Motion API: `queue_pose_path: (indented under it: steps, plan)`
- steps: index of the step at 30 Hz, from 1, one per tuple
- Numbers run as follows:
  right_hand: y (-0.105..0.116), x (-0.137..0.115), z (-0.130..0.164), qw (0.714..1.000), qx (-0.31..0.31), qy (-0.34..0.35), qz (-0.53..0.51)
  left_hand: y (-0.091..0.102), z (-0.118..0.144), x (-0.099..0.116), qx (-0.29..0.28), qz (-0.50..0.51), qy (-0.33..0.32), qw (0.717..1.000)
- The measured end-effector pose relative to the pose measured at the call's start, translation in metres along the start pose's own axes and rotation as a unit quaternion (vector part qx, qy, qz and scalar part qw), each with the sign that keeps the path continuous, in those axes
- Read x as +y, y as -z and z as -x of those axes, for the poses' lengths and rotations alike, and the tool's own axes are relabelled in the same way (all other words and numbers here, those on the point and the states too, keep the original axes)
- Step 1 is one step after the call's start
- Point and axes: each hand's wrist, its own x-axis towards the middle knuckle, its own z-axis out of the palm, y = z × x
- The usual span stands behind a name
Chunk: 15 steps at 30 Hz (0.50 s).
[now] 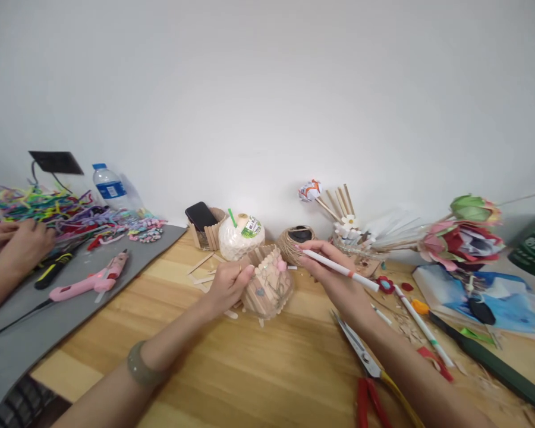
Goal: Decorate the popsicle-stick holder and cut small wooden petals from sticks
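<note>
My left hand (pixel 226 286) grips a small round holder built of wooden craft sticks (pixel 268 285), tilted on the wooden table (pixel 258 362) at the centre. A pink bead and small decorations sit on its side. My right hand (pixel 334 273) holds a white pen-like stick with an orange band (pixel 341 269), its tip pointing left toward the holder's rim. A jade-green bangle (pixel 141 365) is on my left wrist.
Red-handled pliers (pixel 369 380) lie by my right forearm. Behind: a coconut drink (pixel 241 235), a stick box with a phone (pixel 204 223), a twine ball (pixel 295 240), paper flowers (pixel 466 236). Left: grey mat (pixel 35 321), pink glue gun (pixel 91 282), pipe cleaners, another person's hands (pixel 15 241).
</note>
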Motion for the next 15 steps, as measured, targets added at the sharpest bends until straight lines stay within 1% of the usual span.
queue_pose_path:
  steps: [4,11,15]
  plan:
    - [0.0,0.0021,-0.0015,1.0,-0.004,0.003,-0.012,-0.0011,-0.0019,0.0023,0.023,0.006,0.05,0.998]
    - [0.0011,0.0068,-0.0019,0.999,-0.026,0.001,-0.029,-0.0019,-0.0015,0.006,0.045,0.039,0.111,0.992]
    - [0.0015,0.0067,-0.002,0.999,-0.027,-0.005,-0.038,-0.0014,-0.0002,0.0076,0.085,0.065,0.147,0.983]
